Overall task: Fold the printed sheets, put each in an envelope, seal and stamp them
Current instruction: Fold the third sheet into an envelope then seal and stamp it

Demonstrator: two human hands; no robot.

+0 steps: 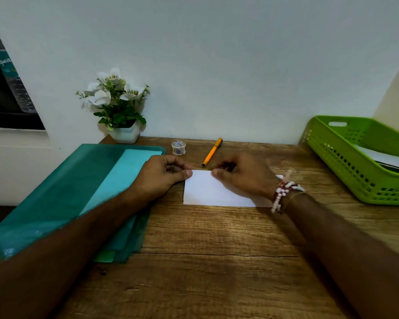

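Observation:
A folded white sheet (207,191) lies flat on the wooden desk (217,261) in the middle of the head view. My left hand (161,174) pinches its far left corner, thumb on top of the paper. My right hand (244,174) presses on the far edge, with its palm resting over the sheet's right part and hiding that side. A small roll of patterned tape (178,147) stands just behind the sheet, near the wall. More white paper (387,157) lies inside the green basket (346,162) at the right.
A teal folder (62,192) with lighter teal sheets (124,171) covers the desk's left side, under my left forearm. An orange pen (212,151) lies behind the sheet. A white pot of flowers (124,132) stands against the wall.

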